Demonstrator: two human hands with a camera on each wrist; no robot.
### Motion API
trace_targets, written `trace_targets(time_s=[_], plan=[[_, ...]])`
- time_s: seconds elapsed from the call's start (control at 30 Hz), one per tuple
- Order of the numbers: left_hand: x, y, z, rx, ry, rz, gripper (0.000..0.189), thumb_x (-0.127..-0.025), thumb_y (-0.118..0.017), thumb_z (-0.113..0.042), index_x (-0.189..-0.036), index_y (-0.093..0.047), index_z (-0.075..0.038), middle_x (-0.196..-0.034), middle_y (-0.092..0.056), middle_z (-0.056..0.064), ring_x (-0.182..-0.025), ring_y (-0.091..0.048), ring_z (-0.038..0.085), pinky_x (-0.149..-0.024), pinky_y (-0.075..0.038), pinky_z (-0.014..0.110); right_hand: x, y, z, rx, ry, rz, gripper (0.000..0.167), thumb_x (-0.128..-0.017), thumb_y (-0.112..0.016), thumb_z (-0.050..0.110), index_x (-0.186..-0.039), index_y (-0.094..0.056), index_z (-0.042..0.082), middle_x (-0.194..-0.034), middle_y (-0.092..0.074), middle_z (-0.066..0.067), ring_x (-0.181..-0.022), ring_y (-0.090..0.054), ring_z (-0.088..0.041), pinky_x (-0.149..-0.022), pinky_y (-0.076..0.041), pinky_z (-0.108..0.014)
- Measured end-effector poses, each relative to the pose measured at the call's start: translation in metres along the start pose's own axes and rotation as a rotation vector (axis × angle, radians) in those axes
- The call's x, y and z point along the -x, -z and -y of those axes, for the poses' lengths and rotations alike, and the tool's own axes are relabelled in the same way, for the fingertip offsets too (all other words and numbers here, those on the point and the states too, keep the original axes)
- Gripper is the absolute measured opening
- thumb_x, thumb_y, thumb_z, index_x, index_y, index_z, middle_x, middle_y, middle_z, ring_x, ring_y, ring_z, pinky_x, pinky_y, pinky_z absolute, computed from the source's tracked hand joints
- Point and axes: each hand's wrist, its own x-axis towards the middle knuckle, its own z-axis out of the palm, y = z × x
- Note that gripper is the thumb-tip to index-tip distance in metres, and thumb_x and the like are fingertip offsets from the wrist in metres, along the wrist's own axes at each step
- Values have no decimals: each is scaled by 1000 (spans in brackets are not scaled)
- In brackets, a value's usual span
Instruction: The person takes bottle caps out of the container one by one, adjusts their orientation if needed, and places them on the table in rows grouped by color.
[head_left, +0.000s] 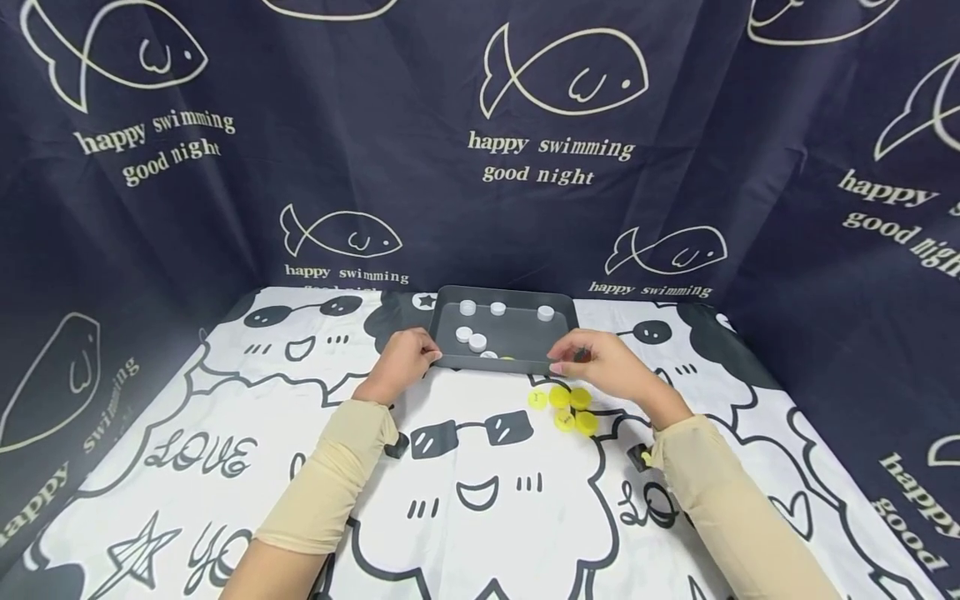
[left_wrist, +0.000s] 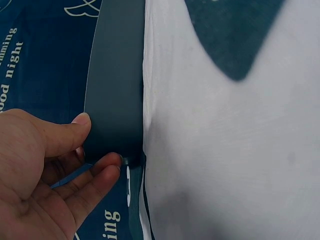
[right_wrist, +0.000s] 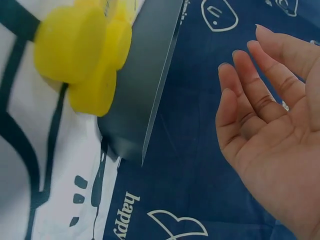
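A shallow dark grey tray lies near the back of the patterned cloth. In it are several small white round caps, and a bit of yellow shows behind its front wall. My left hand is at the tray's front left corner. In the left wrist view, that hand's thumb and fingers pinch the corner of the grey wall. Near the front right corner is my right hand; in the right wrist view its loosely bent fingers stand apart from the tray. Several yellow round caps sit together on the cloth by this hand.
A white cloth with black cartoon drawings covers the table. Dark blue curtains with fish prints hang behind it and at both sides, with the tray close to the back curtain.
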Motion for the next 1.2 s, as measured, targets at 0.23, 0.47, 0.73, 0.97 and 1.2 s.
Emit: trace_targets(time_s=[0.23,0.47,0.73,0.97,1.2], plan=[[0,-1,0,-6,-7,0,10,-91,-72,-7,-84,-78,-3,-85,-67,3,-82,-65,20,-78,-54,34,-27,4,-9,-38,-54,23,19,-89,-76,19,-105,-74,9,-94,-69,-2,-84,-61,-21,-72,-51,-32],[0,-1,2,-14,-9,3,10,-91,-72,-8,-85,-78,-3,-85,-68,4,-82,-65,20,-78,-54,35,-59,-4,-14,-56,-122,84,21,-91,-73,17,-109,-73,5,-101,-72,-3,-91,-65,-20,-84,-53,-37],[-1,-2,1,-5,-16,2,10,-91,-72,-7,-85,-78,-3,-85,-67,4,-81,-64,21,-78,-54,35,-84,-21,-24,-25,-110,153,18,-92,-72,16,-106,-73,5,-101,-72,-4,-94,-64,-22,-86,-52,-39],[-2,-1,0,-7,-24,3,10,-91,-72,-7,-85,-78,-3,-85,-67,5,-82,-65,21,-78,-54,34,-94,-39,-31,0,-112,252,18,-93,-70,18,-106,-74,6,-99,-73,-2,-93,-66,-17,-86,-54,-36],[-1,-1,0,-10,-7,11,10,-91,-72,-8,-85,-78,-3,-85,-67,4,-82,-64,20,-78,-54,34,-97,-49,-30,-16,-106,316,18,-93,-70,19,-105,-76,7,-98,-73,-2,-87,-63,-15,-81,-53,-32]])
